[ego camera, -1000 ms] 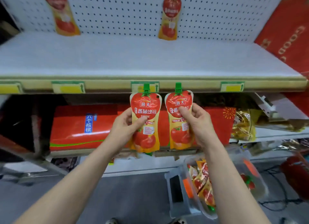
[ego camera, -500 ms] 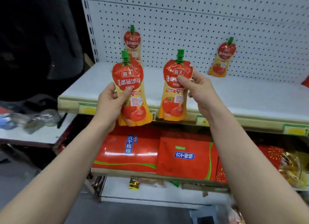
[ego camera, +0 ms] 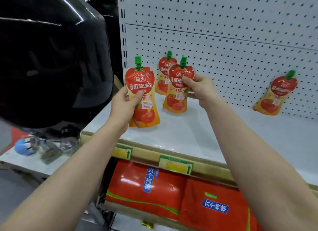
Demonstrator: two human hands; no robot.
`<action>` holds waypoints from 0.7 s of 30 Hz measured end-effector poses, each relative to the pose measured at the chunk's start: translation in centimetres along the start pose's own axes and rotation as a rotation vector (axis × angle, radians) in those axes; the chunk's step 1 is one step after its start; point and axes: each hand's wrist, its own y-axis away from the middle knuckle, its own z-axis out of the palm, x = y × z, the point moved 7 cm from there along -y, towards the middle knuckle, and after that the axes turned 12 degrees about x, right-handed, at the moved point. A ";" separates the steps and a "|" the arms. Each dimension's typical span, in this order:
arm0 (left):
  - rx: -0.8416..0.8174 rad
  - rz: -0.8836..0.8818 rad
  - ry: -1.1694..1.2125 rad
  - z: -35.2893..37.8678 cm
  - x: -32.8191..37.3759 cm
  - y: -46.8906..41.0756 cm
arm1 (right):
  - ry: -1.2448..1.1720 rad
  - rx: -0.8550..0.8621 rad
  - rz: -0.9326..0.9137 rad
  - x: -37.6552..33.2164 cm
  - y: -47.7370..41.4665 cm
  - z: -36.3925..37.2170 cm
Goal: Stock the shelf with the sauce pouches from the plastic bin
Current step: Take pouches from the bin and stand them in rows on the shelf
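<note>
A single wide-angle head-worn view looks forward and slightly down at the white shelf [ego camera: 189,136], from close enough that both forearms reach up from the bottom edge toward it. The pegboard back panel [ego camera: 223,32] above the shelf fills the upper frame; red boxes [ego camera: 146,187] sit below it.

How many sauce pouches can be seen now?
4. One in the left hand: left pouch. One in the right hand: right pouch. One behind it against the pegboard: back pouch. One far right: leaning pouch.
</note>
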 end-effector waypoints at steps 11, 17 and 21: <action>0.045 -0.006 -0.050 2.3 -2.5 -7.0 | 0.048 0.011 -0.003 3.2 -9.6 6.5; 0.033 0.009 -0.035 3.1 -2.7 -8.3 | 0.077 0.055 -0.034 3.9 -11.4 7.3; 0.011 0.009 -0.035 3.7 -2.8 -8.4 | 0.090 -0.002 -0.052 3.3 -10.9 7.3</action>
